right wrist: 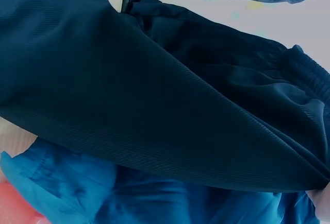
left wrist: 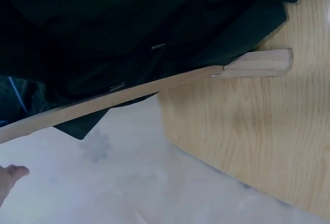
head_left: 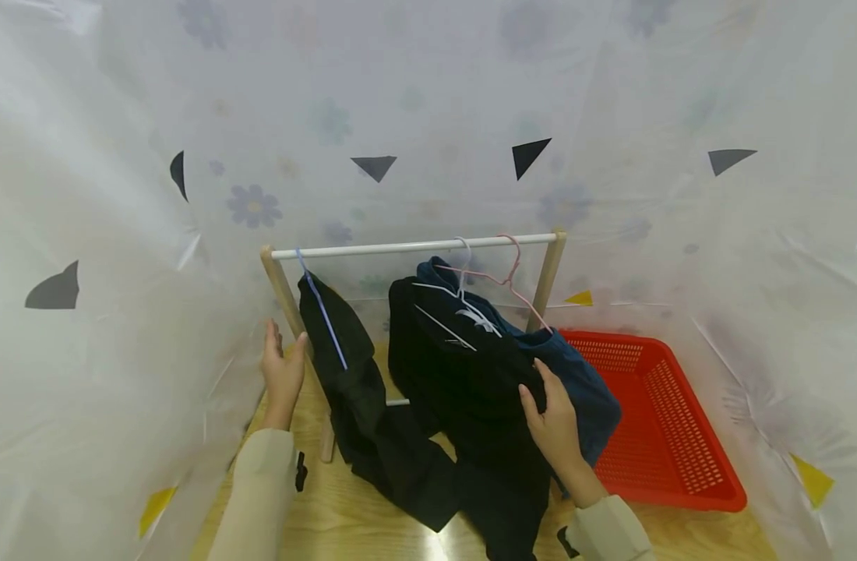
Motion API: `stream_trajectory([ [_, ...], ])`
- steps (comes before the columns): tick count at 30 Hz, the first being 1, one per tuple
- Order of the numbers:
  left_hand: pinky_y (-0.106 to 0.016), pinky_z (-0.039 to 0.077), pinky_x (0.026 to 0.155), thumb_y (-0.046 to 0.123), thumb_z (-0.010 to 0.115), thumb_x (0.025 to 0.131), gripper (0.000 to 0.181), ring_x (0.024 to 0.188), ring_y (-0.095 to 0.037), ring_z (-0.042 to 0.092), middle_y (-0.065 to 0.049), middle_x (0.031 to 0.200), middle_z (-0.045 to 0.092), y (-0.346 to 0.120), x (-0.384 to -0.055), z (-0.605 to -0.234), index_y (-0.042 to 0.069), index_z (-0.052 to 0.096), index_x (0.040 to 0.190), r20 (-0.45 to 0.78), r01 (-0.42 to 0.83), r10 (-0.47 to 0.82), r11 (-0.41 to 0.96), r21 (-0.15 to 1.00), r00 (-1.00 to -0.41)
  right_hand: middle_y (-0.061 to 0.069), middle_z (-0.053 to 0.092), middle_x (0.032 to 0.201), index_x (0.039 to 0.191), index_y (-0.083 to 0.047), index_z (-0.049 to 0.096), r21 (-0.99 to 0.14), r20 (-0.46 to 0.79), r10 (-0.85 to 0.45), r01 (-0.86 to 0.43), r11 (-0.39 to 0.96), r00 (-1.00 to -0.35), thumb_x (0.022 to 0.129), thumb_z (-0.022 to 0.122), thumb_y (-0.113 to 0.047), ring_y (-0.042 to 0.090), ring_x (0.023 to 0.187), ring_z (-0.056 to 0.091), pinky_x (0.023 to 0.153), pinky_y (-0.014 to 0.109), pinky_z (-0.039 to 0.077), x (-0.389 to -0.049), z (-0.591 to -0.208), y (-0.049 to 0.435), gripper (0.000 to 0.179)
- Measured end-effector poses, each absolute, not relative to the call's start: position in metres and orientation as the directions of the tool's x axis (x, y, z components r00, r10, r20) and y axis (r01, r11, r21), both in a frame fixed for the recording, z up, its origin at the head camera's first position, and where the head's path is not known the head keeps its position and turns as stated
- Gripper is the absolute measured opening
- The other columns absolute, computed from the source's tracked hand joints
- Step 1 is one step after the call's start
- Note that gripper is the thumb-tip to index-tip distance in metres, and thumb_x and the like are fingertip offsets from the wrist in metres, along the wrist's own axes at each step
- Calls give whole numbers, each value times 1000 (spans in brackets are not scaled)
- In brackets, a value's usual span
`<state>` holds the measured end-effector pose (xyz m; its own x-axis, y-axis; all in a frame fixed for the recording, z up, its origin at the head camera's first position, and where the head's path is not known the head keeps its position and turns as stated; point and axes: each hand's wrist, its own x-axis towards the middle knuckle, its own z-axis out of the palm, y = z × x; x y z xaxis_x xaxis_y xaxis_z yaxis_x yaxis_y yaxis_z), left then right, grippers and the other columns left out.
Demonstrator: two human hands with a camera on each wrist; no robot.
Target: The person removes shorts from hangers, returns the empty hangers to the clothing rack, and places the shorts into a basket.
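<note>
Black trousers (head_left: 463, 389) with a gathered waistband (right wrist: 308, 74) hang on a white hanger (head_left: 462, 269) from the rack's rail. My right hand (head_left: 558, 425) pinches their right edge between thumb and fingers; only a bit of that hand shows at the right wrist view's edge. Behind them a blue denim garment (head_left: 593, 389) hangs from a pink hanger (head_left: 510, 280). My left hand (head_left: 284, 378) is held up with fingers extended, holding nothing, beside the rack's left post (head_left: 281, 284). Close to it hangs a black garment (head_left: 344, 335) on a blue hanger (head_left: 323, 312).
The rack's white rail (head_left: 379, 249) runs between two wooden posts. A red plastic basket (head_left: 705, 436) stands at the right on the wood-grain table (head_left: 344, 506). Pale flowered sheeting (head_left: 428, 101) encloses the back and both sides.
</note>
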<state>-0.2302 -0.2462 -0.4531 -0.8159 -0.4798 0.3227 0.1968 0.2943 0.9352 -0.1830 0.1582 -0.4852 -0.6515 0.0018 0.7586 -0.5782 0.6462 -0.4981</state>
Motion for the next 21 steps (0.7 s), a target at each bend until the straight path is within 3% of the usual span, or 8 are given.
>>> stream_trajectory([
  [3,-46,19,115,18,57,92,71,138,-39,22,-22,152,19,-245,-236,-456,0,16,147,283,175,-459,262,949,-842,25,57,121,128,5,49,-505,743,1,-559,658,-669,81,65,-2,37,108,55,102,2,23,-182,-485,158,49],
  [6,-50,21,113,14,56,92,68,137,-40,25,-25,150,22,-245,-243,-463,-2,18,146,308,204,-455,263,943,-835,24,58,121,126,4,51,-513,724,-1,-539,669,-690,81,67,-2,36,107,57,101,15,37,-183,-484,157,49],
  [9,-51,29,108,9,54,92,60,132,-42,33,-29,145,29,-245,-248,-467,-6,24,143,358,237,-462,300,924,-811,22,65,106,123,2,54,-511,704,1,-505,695,-710,79,70,-5,31,88,64,80,33,51,-185,-480,156,47],
  [11,-42,38,104,6,52,92,52,126,-40,41,-31,138,39,-244,-250,-470,-9,33,138,388,236,-486,345,908,-783,20,68,88,122,0,56,-524,672,2,-474,708,-740,79,71,-7,26,67,63,65,39,52,-186,-477,155,46],
  [13,-26,46,94,3,53,91,40,114,-35,53,-31,123,54,-243,-251,-471,-11,47,128,409,229,-517,378,897,-752,20,68,84,120,-1,57,-543,629,-4,-443,714,-777,80,70,-11,24,60,61,60,40,52,-187,-473,154,43],
  [15,-13,46,78,1,56,89,27,94,-24,60,-28,101,62,-242,-254,-472,-13,55,112,427,237,-550,384,892,-718,22,68,87,122,-1,57,-574,571,-9,-407,710,-821,83,68,-14,27,63,63,62,43,52,-188,-469,154,43],
  [18,-4,39,64,-1,61,85,17,71,-4,52,-20,79,58,-240,-258,-472,-14,56,94,438,262,-591,363,894,-677,25,65,107,123,-1,58,-595,505,-16,-361,718,-863,86,65,-18,36,85,65,73,51,51,-188,-465,152,42],
  [21,-4,37,61,-3,63,82,15,64,8,45,-20,78,59,-237,-261,-472,-13,58,92,426,254,-623,349,902,-656,23,65,109,120,-1,61,-603,489,-8,-345,719,-872,87,63,-18,36,89,63,75,52,50,-188,-463,151,37],
])
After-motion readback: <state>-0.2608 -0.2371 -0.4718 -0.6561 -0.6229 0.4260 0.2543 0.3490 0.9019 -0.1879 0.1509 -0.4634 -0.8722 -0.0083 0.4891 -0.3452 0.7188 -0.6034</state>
